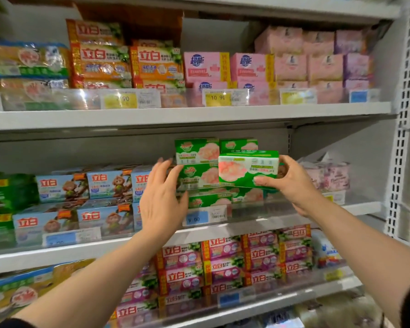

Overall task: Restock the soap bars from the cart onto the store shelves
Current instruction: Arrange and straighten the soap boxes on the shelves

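Note:
My right hand [291, 183] grips a green and white soap pack [246, 169] by its right end, holding it in front of the middle shelf [258, 223]. Behind it stands a stack of the same green soap packs [197, 162], three layers high. My left hand [161, 200] is raised with fingers spread and straight, its fingertips at the left side of that stack, level with the second layer. The cart is not in view.
Blue soap packs [64, 188] fill the middle shelf to the left, and a pale floral pack [327, 174] lies to the right. Orange and pink soap boxes [206, 67] line the upper shelf. Purple and red packs [223, 263] crowd the lower shelf. A perforated upright [398, 162] bounds the right side.

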A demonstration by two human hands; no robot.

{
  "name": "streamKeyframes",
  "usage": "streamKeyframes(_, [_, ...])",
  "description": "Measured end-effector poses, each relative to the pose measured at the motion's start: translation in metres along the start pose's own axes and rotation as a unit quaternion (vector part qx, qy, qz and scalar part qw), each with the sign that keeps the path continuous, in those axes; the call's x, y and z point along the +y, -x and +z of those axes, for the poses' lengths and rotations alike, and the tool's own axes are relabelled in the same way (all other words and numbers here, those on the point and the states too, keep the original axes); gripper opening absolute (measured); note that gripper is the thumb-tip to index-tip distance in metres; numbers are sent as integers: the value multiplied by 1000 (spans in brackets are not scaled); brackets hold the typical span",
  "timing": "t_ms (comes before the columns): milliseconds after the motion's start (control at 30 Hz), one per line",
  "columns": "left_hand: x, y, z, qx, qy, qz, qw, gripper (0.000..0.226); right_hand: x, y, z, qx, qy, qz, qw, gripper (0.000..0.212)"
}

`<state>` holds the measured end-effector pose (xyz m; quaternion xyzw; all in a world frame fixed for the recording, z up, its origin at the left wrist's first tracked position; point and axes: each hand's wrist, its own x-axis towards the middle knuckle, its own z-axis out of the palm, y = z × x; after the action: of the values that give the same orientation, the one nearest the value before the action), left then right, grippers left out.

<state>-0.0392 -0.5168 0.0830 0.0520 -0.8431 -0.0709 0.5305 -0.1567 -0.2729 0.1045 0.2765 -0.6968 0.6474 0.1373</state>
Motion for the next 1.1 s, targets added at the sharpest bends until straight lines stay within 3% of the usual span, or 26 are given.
streamKeyframes(100, [-33,3,12,-32,-94,31,995,81,7,-19,24,-17,79,-9,997,69])
streamKeyframes(167, [-48,3,16,-46,-134,36,989,85,11,-31,43,-53,124,13,991,73])
streamKeyframes(300, [-67,6,25,-76,-143,23,987,83,16,-32,78,-146,190,49,970,39])
streamKeyframes(433, [-70,7,33,-51,-113,31,992,81,12,-25,87,-149,152,64,975,46])
streamKeyframes(700, [-65,12,31,-40,-92,34,994,85,14,-17,94,-116,255,69,958,37])
streamKeyframes(867, [-18,39,31,-25,-12,70,997,68,0,23,46,-55,235,28,970,61])
streamKeyframes(1000, [60,64,54,-82,96,151,980,43,-3,74,-39,-32,300,26,953,43])
streamKeyframes(1100, [136,87,71,-157,224,235,933,36,-5,130,-114,19,342,71,937,25])
